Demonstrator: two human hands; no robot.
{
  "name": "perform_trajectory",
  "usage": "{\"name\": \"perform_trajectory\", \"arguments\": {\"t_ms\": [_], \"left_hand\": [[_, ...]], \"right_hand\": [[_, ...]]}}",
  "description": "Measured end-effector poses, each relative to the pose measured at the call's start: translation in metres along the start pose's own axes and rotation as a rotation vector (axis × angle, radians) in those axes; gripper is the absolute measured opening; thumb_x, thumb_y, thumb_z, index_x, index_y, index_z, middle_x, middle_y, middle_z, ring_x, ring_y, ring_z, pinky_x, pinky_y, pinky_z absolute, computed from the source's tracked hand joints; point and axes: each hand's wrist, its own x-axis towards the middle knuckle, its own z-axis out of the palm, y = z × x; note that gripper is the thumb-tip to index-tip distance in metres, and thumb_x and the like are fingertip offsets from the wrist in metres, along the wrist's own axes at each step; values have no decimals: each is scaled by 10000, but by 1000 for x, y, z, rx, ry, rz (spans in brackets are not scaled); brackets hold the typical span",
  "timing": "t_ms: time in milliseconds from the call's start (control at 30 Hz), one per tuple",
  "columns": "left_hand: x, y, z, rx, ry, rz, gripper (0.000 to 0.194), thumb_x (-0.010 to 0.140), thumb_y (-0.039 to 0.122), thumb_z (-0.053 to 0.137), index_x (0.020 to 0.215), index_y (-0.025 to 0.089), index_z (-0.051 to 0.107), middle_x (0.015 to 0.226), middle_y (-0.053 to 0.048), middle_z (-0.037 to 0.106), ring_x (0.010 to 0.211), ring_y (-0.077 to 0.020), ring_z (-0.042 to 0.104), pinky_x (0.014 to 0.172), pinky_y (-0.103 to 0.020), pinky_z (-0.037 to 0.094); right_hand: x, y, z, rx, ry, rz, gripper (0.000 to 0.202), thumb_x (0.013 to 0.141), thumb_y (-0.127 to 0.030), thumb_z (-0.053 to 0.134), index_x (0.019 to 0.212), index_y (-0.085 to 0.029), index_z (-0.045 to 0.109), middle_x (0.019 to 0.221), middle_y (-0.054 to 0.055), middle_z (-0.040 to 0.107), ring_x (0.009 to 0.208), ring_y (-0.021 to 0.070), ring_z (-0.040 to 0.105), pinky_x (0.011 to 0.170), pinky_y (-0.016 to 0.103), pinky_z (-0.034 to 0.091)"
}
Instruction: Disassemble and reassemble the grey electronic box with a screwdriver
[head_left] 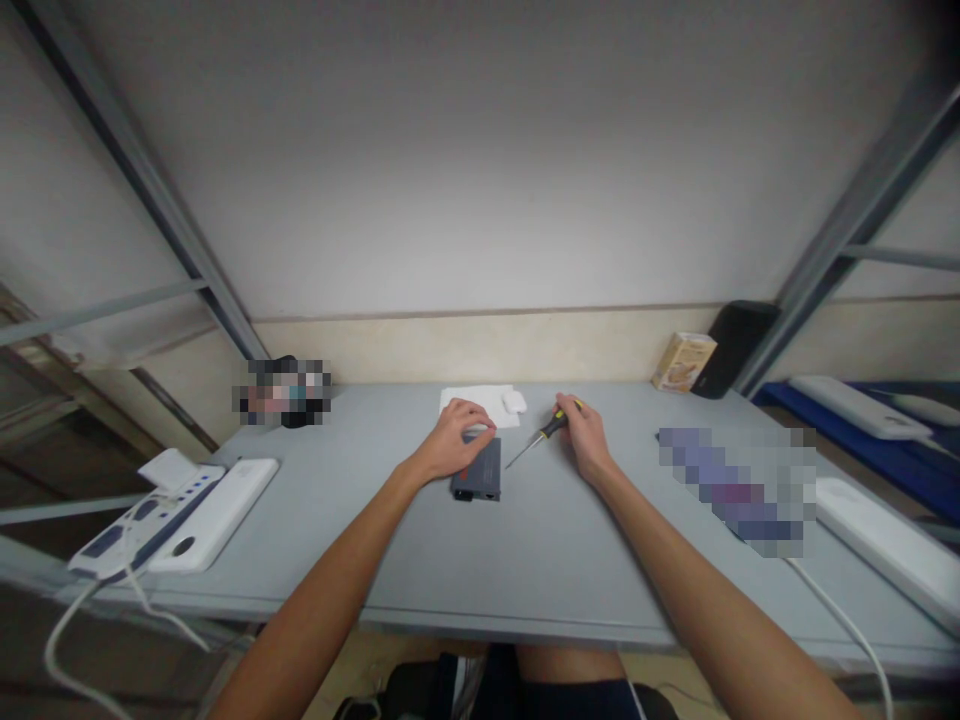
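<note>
A small dark grey metal box (486,474) with sockets along its near side lies flat on the desk. My left hand (459,440) is closed over its far left part, with the fingers bent round the far end; whether a small part sits under the fingertips is hidden. My right hand (585,436) grips a screwdriver (553,424) by its black and yellow handle. Its metal shaft points down and left, the tip just right of the box and apart from it. Behind the box lie a white sheet of paper (480,398) and a small white case (514,401).
At the left of the grey desk (517,560) are a power strip (142,525) and a long white device (217,515), with cables over the edge. A yellow box (684,362) and a black speaker-like block (735,348) stand back right. Another white bar (889,545) lies at the right edge.
</note>
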Motion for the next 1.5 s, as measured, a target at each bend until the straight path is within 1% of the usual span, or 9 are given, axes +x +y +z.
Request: {"name": "perform_trajectory", "arguments": {"t_ms": [67, 167, 333, 500, 833, 1000, 1100, 1333, 1500], "left_hand": [[0, 11, 3, -42, -107, 50, 150, 943, 312, 614, 1020, 243, 722, 1089, -52, 687, 1107, -218, 542, 1043, -394, 405], [-2, 16, 7, -92, -177, 44, 152, 931, 285, 627, 1048, 247, 716, 1064, -45, 702, 1092, -218, 556, 1040, -391, 412], [-3, 12, 10, -83, -183, -35, 151, 931, 285, 619, 1032, 244, 724, 1052, -51, 713, 1067, -227, 585, 1026, -400, 420], [-2, 13, 10, -76, -179, -32, 155, 934, 285, 610, 1032, 246, 724, 1046, -42, 718, 1049, -221, 599, 1009, -385, 423], [-3, 14, 13, -87, -162, -57, 170, 937, 302, 594, 1013, 251, 738, 1018, -58, 723, 1018, -239, 609, 983, -405, 440], [0, 20, 20, -180, -77, -78, 235, 985, 326, 528, 993, 227, 741, 1008, -63, 722, 998, -216, 621, 967, -376, 445], [2, 23, 21, -261, -84, -116, 336, 1031, 347, 426, 1004, 218, 735, 1039, -60, 723, 1028, -209, 621, 984, -366, 437], [0, 13, 24, -273, -54, -130, 215, 968, 340, 557, 1022, 199, 709, 1019, -64, 705, 986, -205, 626, 924, -335, 463], [1, 4, 22, -235, -29, -176, 227, 975, 358, 549, 967, 198, 710, 933, -46, 688, 901, -190, 619, 853, -319, 475]], "right_hand": [[-1, -1, 0, -10, -53, -2, 399, 841, -569, 606, 680, -205, 594, 541, -44, 442, 458, 103, 362, 431, 250, 251], [-3, 0, 2, -62, -144, -8, 381, 849, -543, 598, 684, -201, 618, 526, -43, 437, 466, 107, 376, 442, 249, 261], [-6, -2, 3, -150, -249, -16, 354, 859, -503, 581, 689, -198, 632, 522, -41, 474, 464, 108, 403, 464, 247, 297], [-8, -5, 3, -168, -305, -38, 355, 867, -500, 575, 698, -193, 633, 528, -42, 492, 455, 100, 406, 466, 240, 299], [-5, -5, 1, -33, -194, -12, 365, 822, -529, 620, 670, -197, 640, 480, -42, 466, 433, 108, 386, 440, 247, 262], [1, 0, -1, 85, -48, 28, 365, 807, -556, 640, 692, -210, 620, 458, -55, 419, 412, 102, 341, 408, 248, 212], [4, 3, -1, 119, 21, 32, 370, 802, -573, 650, 725, -212, 631, 471, -56, 422, 418, 101, 350, 400, 242, 221], [5, 5, -1, 120, 33, 30, 383, 798, -601, 646, 751, -222, 631, 471, -57, 446, 417, 108, 364, 406, 252, 242], [4, 2, -1, 147, 41, 36, 374, 798, -594, 647, 763, -222, 633, 477, -58, 453, 411, 105, 363, 411, 255, 238]]}}
